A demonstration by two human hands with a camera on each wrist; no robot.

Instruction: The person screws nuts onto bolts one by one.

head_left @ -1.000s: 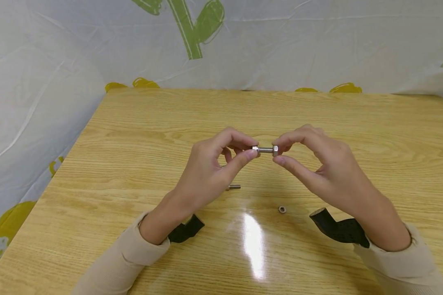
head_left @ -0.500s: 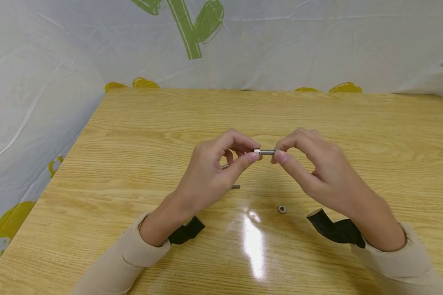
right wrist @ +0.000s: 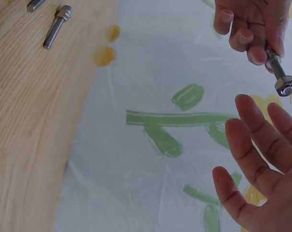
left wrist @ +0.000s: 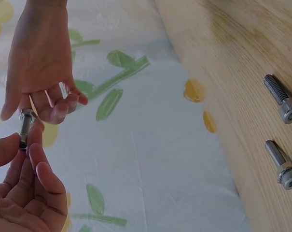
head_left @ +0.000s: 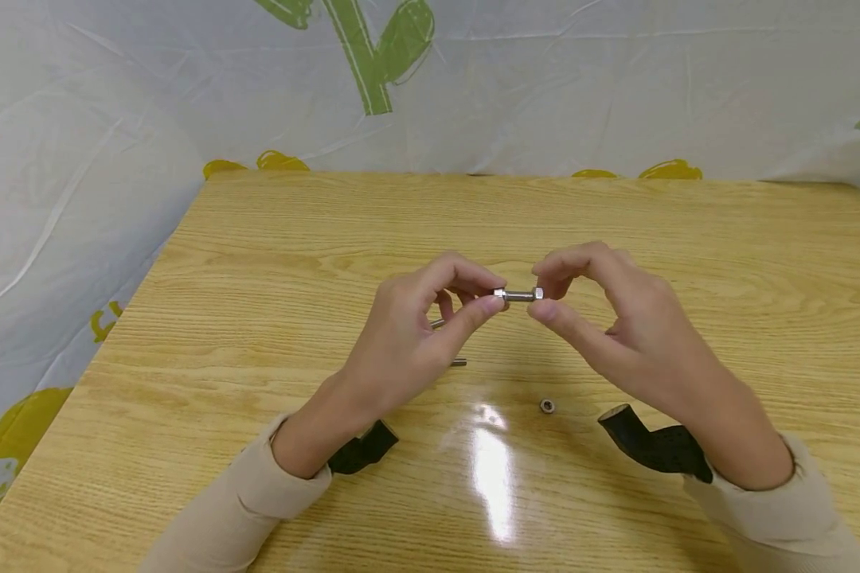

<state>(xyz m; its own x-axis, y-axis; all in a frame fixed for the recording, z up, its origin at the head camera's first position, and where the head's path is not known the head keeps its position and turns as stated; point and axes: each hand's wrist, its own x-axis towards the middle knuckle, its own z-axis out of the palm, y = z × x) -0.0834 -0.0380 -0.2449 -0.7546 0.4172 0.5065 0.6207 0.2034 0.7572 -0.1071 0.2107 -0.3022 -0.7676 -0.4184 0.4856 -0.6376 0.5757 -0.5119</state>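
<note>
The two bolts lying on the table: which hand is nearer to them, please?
Left: in the head view, the left hand partly covers the two bolts; the right hand is farther away, to their right.

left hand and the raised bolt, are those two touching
Touching. The head view shows the left hand pinching one end of the raised bolt, with no gap between them.

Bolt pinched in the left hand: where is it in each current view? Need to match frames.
Head: the bolt lies roughly level, just right of centre, between the left hand and right hand.
Left wrist: bolt near the left edge, about mid-height, close to upright.
Right wrist: bolt in the upper right, slanting down.
Shared landmark: the left hand, gripping one end in all three.
</note>
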